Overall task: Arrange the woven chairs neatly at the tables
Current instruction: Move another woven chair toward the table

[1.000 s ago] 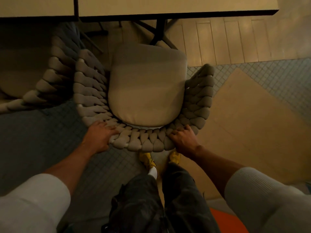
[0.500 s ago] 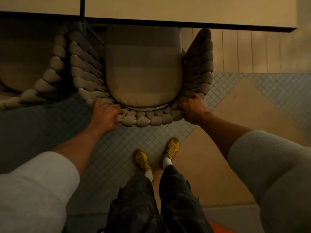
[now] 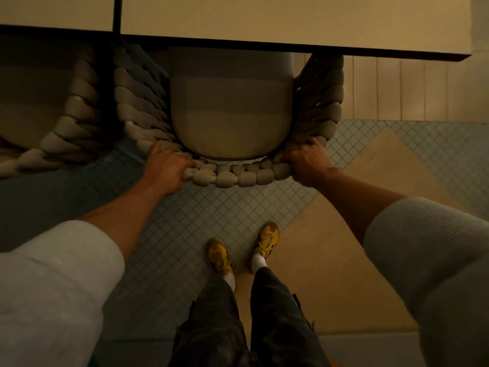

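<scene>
- Your left hand (image 3: 165, 165) was clamped on the back rim of the woven chair (image 3: 232, 178), at the left end of its curved braid, fingers curled over the top of the rope.
- Your right hand (image 3: 304, 161) gripped the same rim at its right end, knuckles up, thumb side toward the seat.
- Between your 2 grips ran the rounded back of the chair, a row of thick braided knots, with the seat cushion (image 3: 230, 109) just beyond them.
- Ahead of your hands, the front of that cushion sat under the edge of the table (image 3: 264, 22); both woven armrests reached up to the dark table edge.
- Left of your left grip stood a second woven chair (image 3: 66, 125), its braided arm just beside the arm of the one you held. I could not tell whether they touched.
- Behind your hands, toward your body, were your 2 yellow shoes (image 3: 219, 255) on the small-tiled floor (image 3: 185, 221), well apart from the chair back.
- To the right of your right grip lay a tan diamond-shaped floor panel (image 3: 344, 260).
</scene>
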The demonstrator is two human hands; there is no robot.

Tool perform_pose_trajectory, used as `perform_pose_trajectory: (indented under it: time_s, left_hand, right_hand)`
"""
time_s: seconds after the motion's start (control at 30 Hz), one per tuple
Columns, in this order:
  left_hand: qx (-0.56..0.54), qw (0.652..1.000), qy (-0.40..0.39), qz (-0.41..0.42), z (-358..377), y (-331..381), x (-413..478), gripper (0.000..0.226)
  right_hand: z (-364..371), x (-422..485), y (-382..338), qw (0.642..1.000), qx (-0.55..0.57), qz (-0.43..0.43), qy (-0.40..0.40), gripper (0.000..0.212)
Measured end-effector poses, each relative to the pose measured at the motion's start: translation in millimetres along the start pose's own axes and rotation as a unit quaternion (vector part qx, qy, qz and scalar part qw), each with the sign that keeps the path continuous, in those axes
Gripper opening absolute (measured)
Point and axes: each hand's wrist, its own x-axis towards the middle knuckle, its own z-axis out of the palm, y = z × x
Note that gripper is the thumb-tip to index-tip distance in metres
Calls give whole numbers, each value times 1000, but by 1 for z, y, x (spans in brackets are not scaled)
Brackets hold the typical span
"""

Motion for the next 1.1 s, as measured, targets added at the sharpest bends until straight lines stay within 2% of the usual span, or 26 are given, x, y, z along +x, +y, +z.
perform_pose_trajectory:
  time_s: [0.33,0.53,0.67,0.83,0.93,1.1]
  left_hand:
    - [-13,1000,14,15,-4,9,4,41]
    - [7,1000,17,-21,3,12,4,33]
    - [43,998,-21,-50,-12,22,-3,46]
    - [43,996,-35,-67,-42,30,-31,48]
    - [9,997,-16,-81,-61,39,-59,51]
    - [-54,988,-38,-141,-82,32,-142,61]
  right_hand:
    - [4,-1,6,999,-28,18,12,32]
    - [-2,-13,-2,1000,-17,19,5,45]
    - [-13,-34,-11,1000,0,19,6,61]
    - [-39,-62,-25,999,41,30,-11,71]
    - [-56,-74,-34,997,66,38,-14,62]
    - [-93,-82,-55,996,85,17,-25,40]
